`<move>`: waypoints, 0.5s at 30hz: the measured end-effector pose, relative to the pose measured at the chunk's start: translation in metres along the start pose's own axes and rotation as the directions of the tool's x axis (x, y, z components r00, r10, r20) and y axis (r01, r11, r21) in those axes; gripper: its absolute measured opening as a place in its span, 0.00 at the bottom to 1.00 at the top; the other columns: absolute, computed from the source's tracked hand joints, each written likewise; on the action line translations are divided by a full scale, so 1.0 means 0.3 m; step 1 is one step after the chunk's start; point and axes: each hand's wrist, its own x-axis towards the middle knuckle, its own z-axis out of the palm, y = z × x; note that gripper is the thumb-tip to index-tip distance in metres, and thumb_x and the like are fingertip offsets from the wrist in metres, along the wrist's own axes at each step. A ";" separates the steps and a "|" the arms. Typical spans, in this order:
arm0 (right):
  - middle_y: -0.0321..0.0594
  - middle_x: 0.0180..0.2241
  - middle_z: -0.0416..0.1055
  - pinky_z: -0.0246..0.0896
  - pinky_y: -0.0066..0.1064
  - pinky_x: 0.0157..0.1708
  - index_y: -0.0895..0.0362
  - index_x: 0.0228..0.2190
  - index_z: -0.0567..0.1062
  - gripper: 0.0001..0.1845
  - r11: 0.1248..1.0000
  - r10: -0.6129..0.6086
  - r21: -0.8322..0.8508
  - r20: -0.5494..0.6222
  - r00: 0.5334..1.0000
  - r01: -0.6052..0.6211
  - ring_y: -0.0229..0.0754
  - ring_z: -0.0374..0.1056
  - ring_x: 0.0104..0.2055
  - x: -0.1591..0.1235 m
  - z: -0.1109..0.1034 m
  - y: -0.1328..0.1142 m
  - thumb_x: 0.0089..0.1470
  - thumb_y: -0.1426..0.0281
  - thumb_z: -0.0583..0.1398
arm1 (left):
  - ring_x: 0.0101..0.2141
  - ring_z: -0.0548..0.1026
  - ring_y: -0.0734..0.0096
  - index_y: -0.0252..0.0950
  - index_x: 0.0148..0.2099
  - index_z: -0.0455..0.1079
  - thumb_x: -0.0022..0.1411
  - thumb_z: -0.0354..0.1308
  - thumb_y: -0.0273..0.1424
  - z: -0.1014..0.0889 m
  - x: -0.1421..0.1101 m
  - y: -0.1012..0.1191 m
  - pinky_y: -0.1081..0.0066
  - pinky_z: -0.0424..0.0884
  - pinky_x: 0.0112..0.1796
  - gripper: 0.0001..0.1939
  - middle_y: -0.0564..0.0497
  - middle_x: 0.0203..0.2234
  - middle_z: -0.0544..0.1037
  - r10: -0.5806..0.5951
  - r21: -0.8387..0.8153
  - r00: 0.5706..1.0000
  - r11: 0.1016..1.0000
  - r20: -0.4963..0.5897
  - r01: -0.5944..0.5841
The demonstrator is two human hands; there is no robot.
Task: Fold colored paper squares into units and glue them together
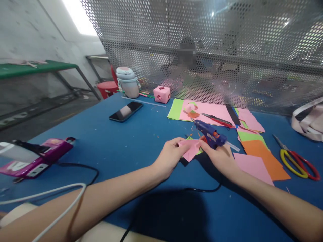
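Note:
My left hand (169, 155) and my right hand (220, 157) pinch a small folded pink paper (190, 152) from both sides, above the blue table. Green paper (199, 150) shows at its edges, against or under the pink. Just beyond my right hand is a blue hot glue gun (209, 132), its nozzle pointing to the far left and a clear glue stick (233, 146) jutting from its back. The right hand hides the gun's grip, so I cannot tell whether any finger touches it.
Farther back are a pink paper cube (162, 94), a phone (126, 111), a water bottle (128, 82) and a box cutter (217, 120) on coloured sheets (207, 109). Scissors (295, 158) and orange paper (264, 158) lie right; a purple power strip (47, 156) lies left. A white cable (63, 213) crosses my left forearm.

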 end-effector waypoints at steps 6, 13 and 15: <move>0.39 0.30 0.73 0.63 0.34 0.36 0.56 0.33 0.73 0.14 1.000 -0.007 0.022 -0.001 1.000 0.007 0.41 0.69 0.33 -0.024 -0.063 -0.017 0.54 0.58 0.56 | 0.23 0.71 0.71 0.33 0.30 0.70 0.48 0.63 0.37 -0.029 0.025 -0.006 0.74 0.62 0.24 0.12 0.51 0.22 0.75 0.023 0.055 0.995 0.998 -0.092 -0.018; 0.33 0.24 0.68 0.59 0.27 0.25 0.55 0.28 0.67 0.12 0.989 -0.009 -0.145 0.125 0.992 0.028 0.36 0.64 0.25 -0.083 -0.074 0.023 0.55 0.60 0.57 | 0.22 0.68 0.75 0.33 0.28 0.68 0.50 0.61 0.37 -0.030 0.042 -0.030 0.76 0.60 0.24 0.11 0.54 0.21 0.72 0.050 0.085 0.995 0.995 -0.085 -0.042; 0.32 0.23 0.67 0.58 0.26 0.24 0.55 0.29 0.66 0.09 0.989 -0.044 -0.136 0.140 0.989 0.063 0.35 0.62 0.23 -0.088 -0.069 0.033 0.55 0.62 0.57 | 0.22 0.67 0.76 0.33 0.28 0.67 0.51 0.61 0.36 -0.029 0.041 -0.027 0.77 0.59 0.24 0.11 0.55 0.20 0.71 0.051 0.093 0.995 0.995 -0.084 -0.043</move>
